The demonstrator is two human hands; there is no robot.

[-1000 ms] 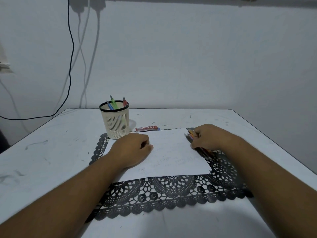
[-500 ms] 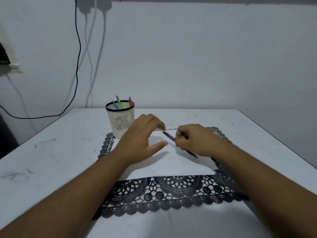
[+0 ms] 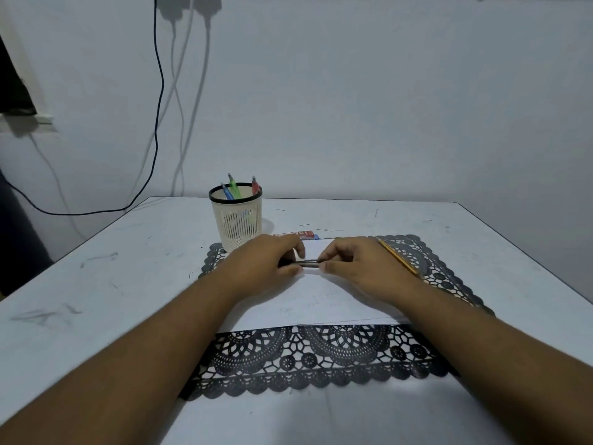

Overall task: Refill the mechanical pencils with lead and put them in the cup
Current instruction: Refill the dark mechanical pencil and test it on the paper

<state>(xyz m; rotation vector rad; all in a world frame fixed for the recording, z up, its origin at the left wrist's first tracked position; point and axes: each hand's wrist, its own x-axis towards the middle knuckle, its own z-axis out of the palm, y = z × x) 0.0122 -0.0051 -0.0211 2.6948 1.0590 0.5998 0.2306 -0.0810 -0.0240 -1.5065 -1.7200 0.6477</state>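
A dark mechanical pencil (image 3: pixel 308 262) lies level between both hands, above the white paper sheet (image 3: pixel 316 305). My left hand (image 3: pixel 268 263) grips its left part with curled fingers. My right hand (image 3: pixel 359 266) pinches its right end. The cream mesh cup (image 3: pixel 236 223) with a black rim stands behind my left hand and holds a blue, a green and a red pencil. A red lead case (image 3: pixel 295 234) lies flat behind the hands, near the cup. An orange pencil (image 3: pixel 398 259) lies on the mat to the right of my right hand.
A black lace placemat (image 3: pixel 321 354) lies under the paper on the white table (image 3: pixel 96 284). Cables hang down the wall at the back left. The table's right edge runs close past the mat.
My right hand lifted one dark pencil from the pile at the right and brought it to the middle. My left hand rose from the paper and took hold of its other end.
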